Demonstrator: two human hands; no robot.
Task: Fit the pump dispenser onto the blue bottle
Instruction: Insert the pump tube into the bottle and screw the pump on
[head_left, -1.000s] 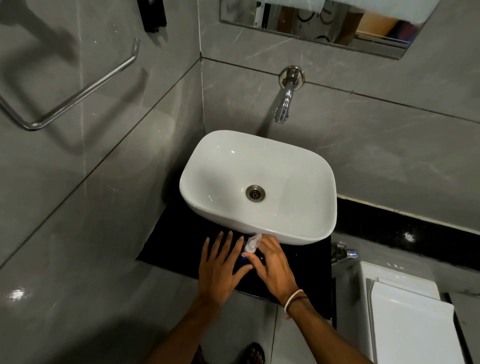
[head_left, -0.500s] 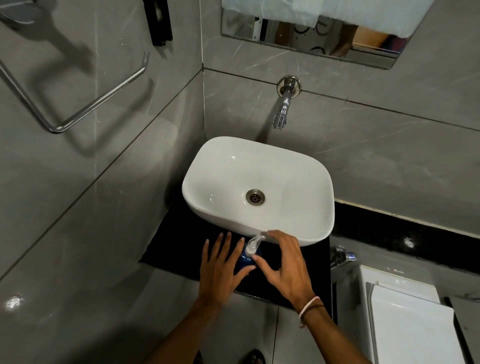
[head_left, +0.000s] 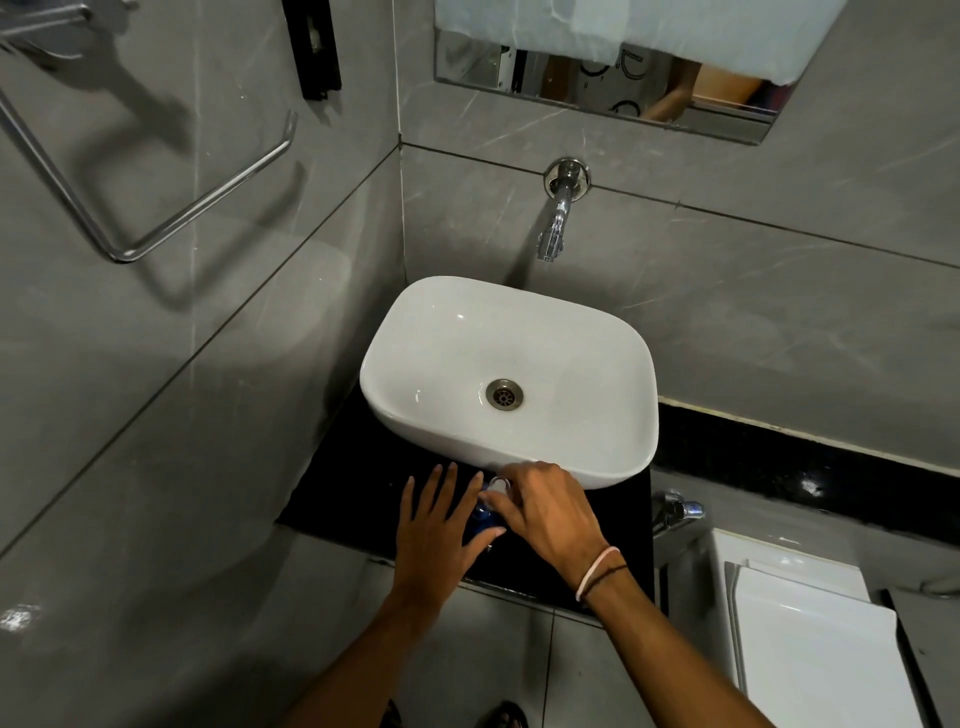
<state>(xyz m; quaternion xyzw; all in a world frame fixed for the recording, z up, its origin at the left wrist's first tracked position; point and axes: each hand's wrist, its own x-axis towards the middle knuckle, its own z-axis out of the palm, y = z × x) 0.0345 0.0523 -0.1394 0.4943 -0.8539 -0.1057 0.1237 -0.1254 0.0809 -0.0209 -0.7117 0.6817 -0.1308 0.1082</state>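
Observation:
The blue bottle (head_left: 480, 514) stands on the black counter (head_left: 343, 493) just in front of the white basin, mostly hidden between my hands. My left hand (head_left: 439, 530) wraps its side, thumb under it and fingers spread upward. The clear pump dispenser (head_left: 497, 486) sits on top of the bottle. My right hand (head_left: 545, 509) covers it from the right, fingertips closed around the pump head. How far the pump is seated is hidden by my fingers.
The white basin (head_left: 613, 457) overhangs right behind the bottle. A wall tap (head_left: 556, 228) hangs above it. A chrome valve (head_left: 680, 512) and a white toilet cistern (head_left: 810, 639) lie to the right, a towel bar (head_left: 208, 197) on the left wall.
My right hand was spread beside the pump half a second ago; now it has closed down over the pump head. The left hand stays on the bottle. The camera has tilted slightly.

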